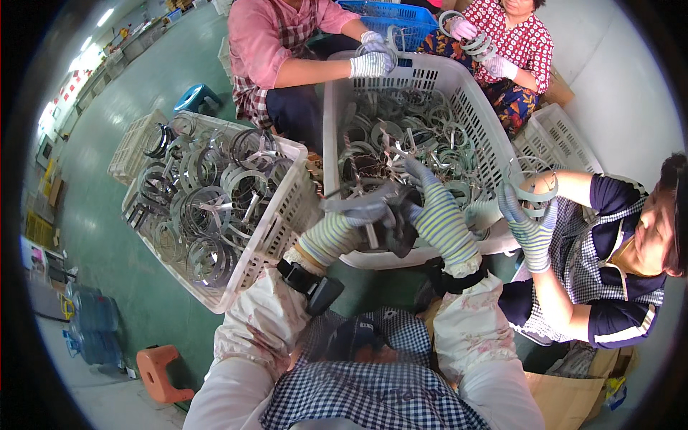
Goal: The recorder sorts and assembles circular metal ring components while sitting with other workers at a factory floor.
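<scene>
My left hand (344,228), in a striped glove, is closed on a grey metal ring (360,199) that is smeared by motion. My right hand (435,211), gloved the same way, is just to its right, some fingers reaching up over the big white basket (494,168). Between my hands is a dark curved piece (401,233), too blurred to name; whether my right fingers grip it cannot be made out. Several loose metal rings (401,125) with short stems fill the basket beyond my hands.
A second white basket (276,247), heaped with rings, stands at my left. Co-workers sit close: one beyond the big basket (373,61), one at the far right (494,61), one beside my right arm (534,229). An orange stool (161,373) and blue water bottles (93,322) are at the lower left.
</scene>
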`<state>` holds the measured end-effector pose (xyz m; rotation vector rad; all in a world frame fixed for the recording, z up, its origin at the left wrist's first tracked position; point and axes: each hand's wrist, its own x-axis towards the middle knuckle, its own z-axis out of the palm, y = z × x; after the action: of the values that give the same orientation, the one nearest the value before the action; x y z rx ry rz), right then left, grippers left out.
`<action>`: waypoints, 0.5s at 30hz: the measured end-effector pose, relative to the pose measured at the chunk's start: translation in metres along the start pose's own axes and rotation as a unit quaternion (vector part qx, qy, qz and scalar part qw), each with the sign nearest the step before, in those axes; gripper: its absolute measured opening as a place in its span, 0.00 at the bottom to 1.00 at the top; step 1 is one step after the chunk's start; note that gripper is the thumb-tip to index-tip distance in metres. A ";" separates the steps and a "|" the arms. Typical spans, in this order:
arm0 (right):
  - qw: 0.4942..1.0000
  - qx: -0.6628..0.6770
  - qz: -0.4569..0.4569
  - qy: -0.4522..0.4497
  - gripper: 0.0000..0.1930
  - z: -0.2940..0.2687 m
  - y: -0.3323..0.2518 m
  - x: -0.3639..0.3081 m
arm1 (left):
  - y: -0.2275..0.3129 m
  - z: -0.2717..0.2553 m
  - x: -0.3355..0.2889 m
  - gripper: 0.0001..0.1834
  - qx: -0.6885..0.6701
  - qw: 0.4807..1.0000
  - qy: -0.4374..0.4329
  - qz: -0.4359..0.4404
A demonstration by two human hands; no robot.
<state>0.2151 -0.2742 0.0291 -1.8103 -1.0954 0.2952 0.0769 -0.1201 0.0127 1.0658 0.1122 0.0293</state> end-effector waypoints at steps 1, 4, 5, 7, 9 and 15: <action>0.998 0.055 -0.015 0.030 0.29 0.000 0.011 -0.001 | 0.003 0.004 -0.002 0.21 -0.001 1.000 -0.003 -0.003; 0.997 0.020 0.072 -0.032 0.23 -0.002 0.023 -0.001 | 0.017 0.010 -0.008 0.20 -0.134 0.985 -0.022 0.106; 0.989 -0.055 0.091 -0.104 0.21 -0.002 0.024 0.002 | 0.016 0.005 -0.009 0.20 -0.134 0.985 -0.023 0.106; 0.992 -0.030 0.090 -0.080 0.19 0.001 0.023 -0.004 | 0.017 -0.003 -0.013 0.21 -0.062 0.989 0.047 0.125; 0.991 -0.106 0.071 0.024 0.24 -0.010 -0.008 -0.011 | 0.029 0.006 -0.018 0.22 -0.077 0.993 -0.026 0.089; 0.985 -0.071 -0.015 0.155 0.18 0.005 -0.020 -0.010 | 0.025 -0.004 -0.025 0.26 0.084 0.995 0.014 0.056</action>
<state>0.1948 -0.2765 0.0405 -1.8872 -0.9408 -0.0845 0.0522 -0.1064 0.0345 1.2398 0.0818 0.1376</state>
